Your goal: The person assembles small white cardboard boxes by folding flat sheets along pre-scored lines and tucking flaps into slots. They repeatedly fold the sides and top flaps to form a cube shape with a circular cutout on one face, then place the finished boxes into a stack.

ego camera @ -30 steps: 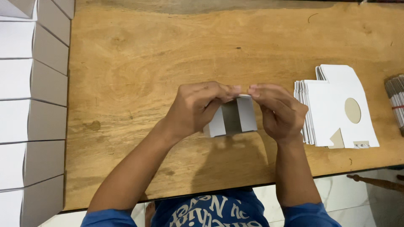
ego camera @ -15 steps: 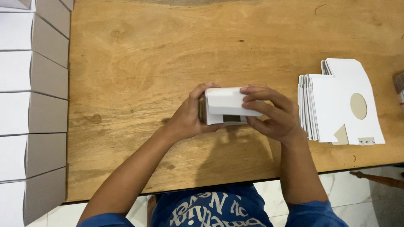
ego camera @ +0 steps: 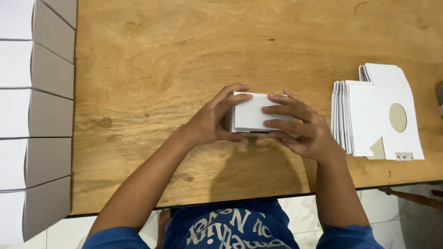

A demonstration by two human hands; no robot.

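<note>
A small white cardboard box [ego camera: 249,113] sits between both my hands above the wooden table [ego camera: 152,60]. My left hand [ego camera: 213,120] grips its left end, with fingertips on the top edge and thumb underneath. From the right, my right hand [ego camera: 297,127] lays its fingers flat across the box's top face. The box looks folded into shape, its white top facing up.
A stack of flat white box blanks [ego camera: 376,113] with a round cutout lies at the table's right side. A row of assembled white and grey boxes [ego camera: 34,110] runs along the left edge. The table's near edge is just below my forearms.
The cardboard piece went from a partly folded sheet pinched at its top to a closed box shape. My hands shifted to hold it from both ends.
</note>
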